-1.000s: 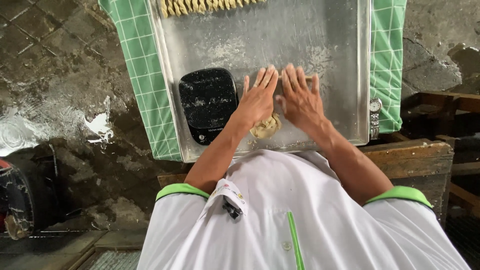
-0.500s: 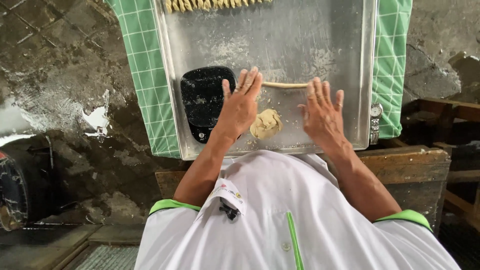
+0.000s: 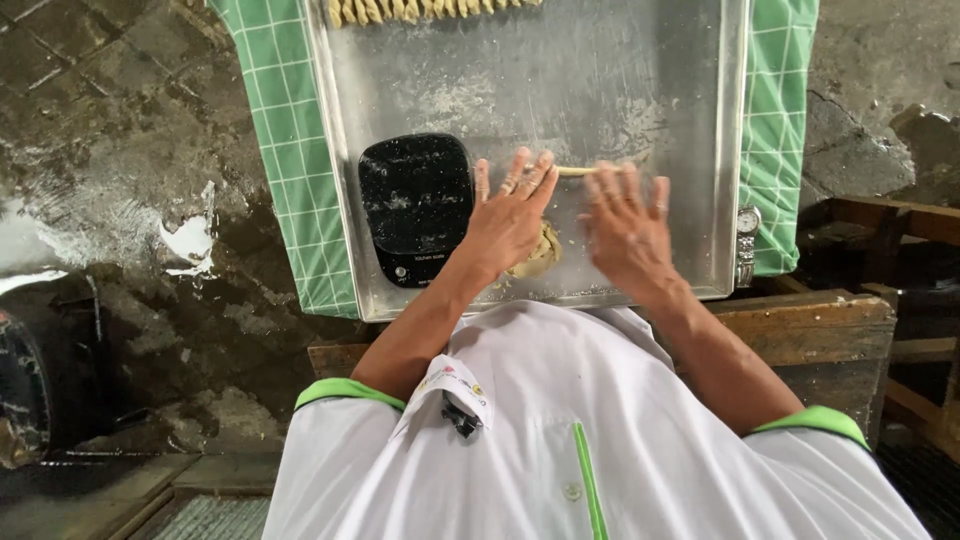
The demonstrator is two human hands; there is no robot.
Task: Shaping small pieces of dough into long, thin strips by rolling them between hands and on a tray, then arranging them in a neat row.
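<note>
So both my hands are flat on the metal tray [image 3: 690,120] right now, fingers spread and palms down, nothing gripped. Under my fingertips there's a thin rope of dough [image 3: 573,171], pale beige and smooth, with only the short bit between my left hand [image 3: 508,222] and right hand [image 3: 625,228] actually showing. Tucked just below my left palm sits a rough lump of dough [image 3: 537,255], same colour, crumbly at the edge.

Right beside my left hand is a black kitchen scale [image 3: 415,205], rounded corners, glossy top dusted with flour. Way past my fingertips at the tray's far edge is a row of little finished dough sticks [image 3: 420,10], ridged and yellowish. Off past my right hand, on the tray rim, a wristwatch [image 3: 746,240] with a metal band is lying.

Compared to half a second back, my hands have come closer together again; the right one slid inward, so less of the rope is visible than when they were spread wide.

The tray is scratched, floury sheet metal sitting on a green checked cloth [image 3: 285,150] over a worn wooden table [image 3: 810,330]. The floor [image 3: 110,130] around it is dark, wet-looking concrete with pale patches.
</note>
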